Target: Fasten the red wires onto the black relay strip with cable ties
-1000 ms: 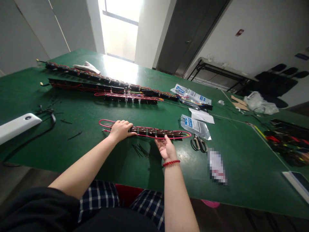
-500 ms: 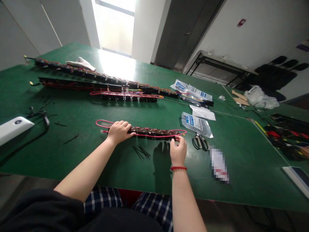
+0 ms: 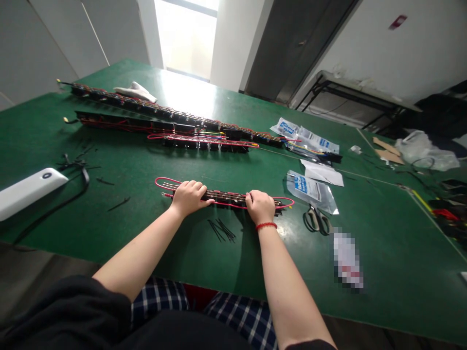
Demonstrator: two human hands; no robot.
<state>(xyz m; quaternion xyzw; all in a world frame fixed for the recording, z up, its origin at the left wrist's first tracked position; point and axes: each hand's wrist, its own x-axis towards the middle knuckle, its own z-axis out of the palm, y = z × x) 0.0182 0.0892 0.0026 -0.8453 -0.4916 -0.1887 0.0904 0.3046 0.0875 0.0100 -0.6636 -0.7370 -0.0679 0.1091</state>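
My left hand (image 3: pixel 189 198) and my right hand (image 3: pixel 260 206) rest palms down, gently curled and apart, both bare arms (image 3: pixel 138 255) reaching forward.

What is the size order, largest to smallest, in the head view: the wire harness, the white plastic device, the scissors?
Wire harness, white plastic device, scissors. The device may look bigger through nearness to the camera, so its rank over the scissors is less sure.

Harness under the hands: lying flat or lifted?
Lying flat: the harness sits on the table, with the left hand and right hand resting on top of it.
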